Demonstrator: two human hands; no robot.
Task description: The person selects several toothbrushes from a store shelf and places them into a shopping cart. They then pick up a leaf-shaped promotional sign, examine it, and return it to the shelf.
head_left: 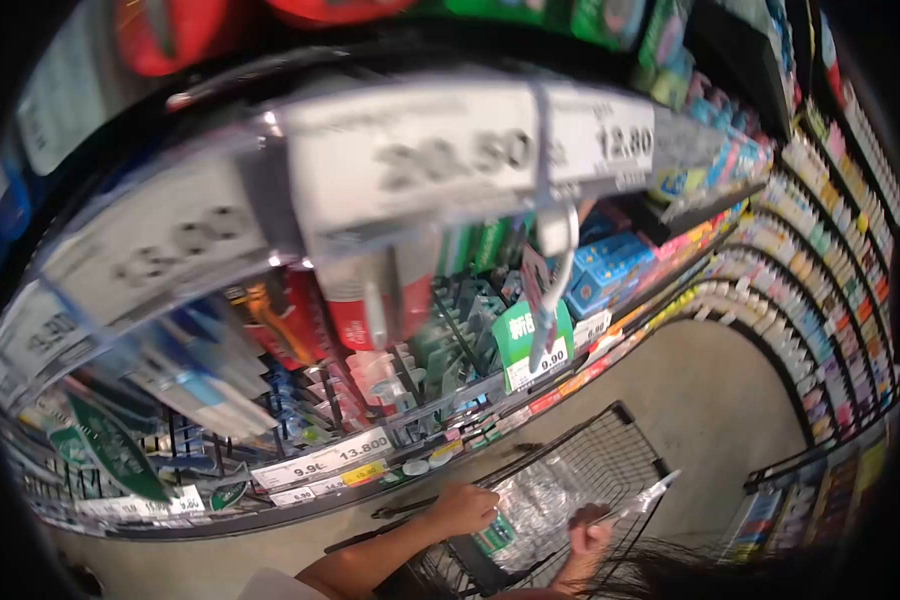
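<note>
Shelves (440, 407): towered over everything, price tags (420, 150) up front
Cart (610, 440): wire mesh, below the shelves
Clear-wrapped package (542, 495): in the cart, between both hands
Left hand (467, 508): curled nearly closed beside the package — couldn't tell if gripping
Right hand (588, 532): fingers bent, hold unclear
Slim pale item (657, 489): just beyond it

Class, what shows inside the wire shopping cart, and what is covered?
Crinkled clear plastic shows against the cart, beside the left hand; whether it rests inside or is held above is unclear. Anything beneath it is hidden.
</note>
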